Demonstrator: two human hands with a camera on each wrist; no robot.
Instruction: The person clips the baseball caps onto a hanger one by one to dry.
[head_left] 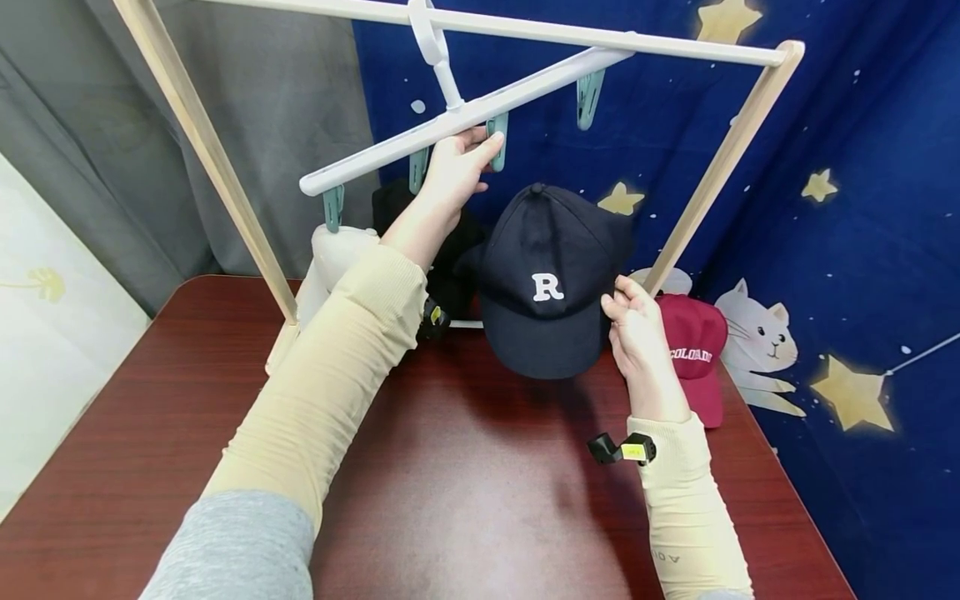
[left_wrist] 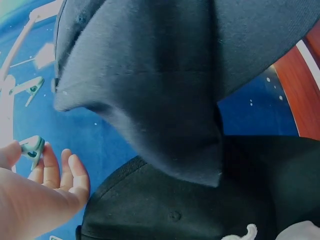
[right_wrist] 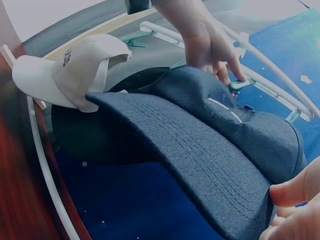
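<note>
L hand (head_left: 453,171) pinches green clip (head_left: 497,137) on white hanger (head_left: 465,117). R hand (head_left: 637,333) grips navy "R" cap (head_left: 543,279) by brim edge, above surface (head_left: 465,467).

So the navy cap (head_left: 543,283) has a white "R" stitched on the front and a little button on top. It's held up off the counter (head_left: 465,467), brim tilted down toward the camera, pinched at its right edge. Just above it is a teal clip (head_left: 497,142), one of several hanging from the white hanger bar (head_left: 465,117), squeezed between fingertips.
</note>
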